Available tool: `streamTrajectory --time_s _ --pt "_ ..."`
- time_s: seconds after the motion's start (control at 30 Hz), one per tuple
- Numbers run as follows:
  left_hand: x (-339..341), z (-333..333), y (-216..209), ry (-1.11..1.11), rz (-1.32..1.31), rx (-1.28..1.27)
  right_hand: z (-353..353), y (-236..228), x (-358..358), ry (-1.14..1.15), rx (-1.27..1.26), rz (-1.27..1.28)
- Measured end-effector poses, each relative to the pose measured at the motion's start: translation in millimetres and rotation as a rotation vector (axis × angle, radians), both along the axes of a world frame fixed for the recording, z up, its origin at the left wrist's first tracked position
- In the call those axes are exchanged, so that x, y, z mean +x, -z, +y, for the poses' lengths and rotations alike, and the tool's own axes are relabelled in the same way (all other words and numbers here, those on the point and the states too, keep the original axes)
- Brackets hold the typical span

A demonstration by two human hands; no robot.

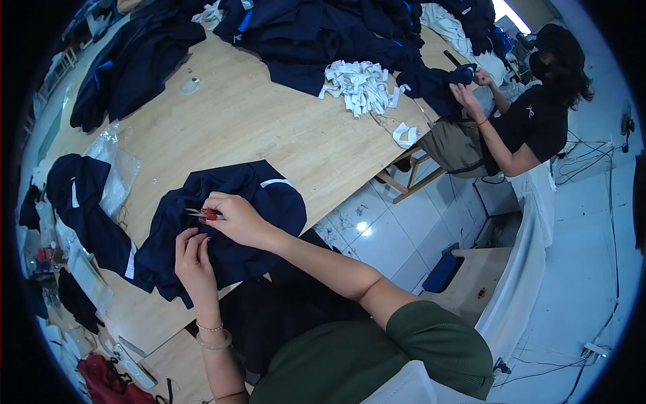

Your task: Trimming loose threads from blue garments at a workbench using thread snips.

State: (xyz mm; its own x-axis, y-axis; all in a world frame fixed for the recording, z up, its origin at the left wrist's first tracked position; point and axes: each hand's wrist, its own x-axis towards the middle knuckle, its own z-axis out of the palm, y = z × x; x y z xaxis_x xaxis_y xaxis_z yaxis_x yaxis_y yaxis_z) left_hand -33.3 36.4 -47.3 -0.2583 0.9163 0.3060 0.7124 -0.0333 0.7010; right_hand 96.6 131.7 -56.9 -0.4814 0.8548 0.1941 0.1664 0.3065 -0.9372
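A dark navy garment (272,205) with a white strip near its right edge lies bunched on the table in front of me. My right hand (232,217) is closed around small thread snips (205,214) with red handles, their metal blades pointing left over the cloth. Just below the blades, my left hand (195,257) has its fingers bent together, pinching at the garment's folds. The exact spot it grips is partly hidden by the fingers.
Another navy piece with white strips (87,195) lies at the left beside a clear plastic bag (121,172). Farther back are a heap of white strips (360,87) and large navy garment piles (316,34). At the right, a co-worker (531,114) handles navy cloth.
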Motion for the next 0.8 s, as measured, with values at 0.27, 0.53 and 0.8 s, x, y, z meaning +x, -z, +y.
streamTrajectory --time_s 0.27,0.53,0.8 --pt "-15 14 3 0.016 -0.157 -0.045 -5 -22 23 0.013 -0.13 -0.019" --pt "-27 8 14 -0.023 -0.305 -0.043 -11 -16 14 -0.045 -0.271 0.038" --pt "-31 7 9 -0.011 -0.355 -0.075 -17 -36 17 -0.02 -0.293 0.074"
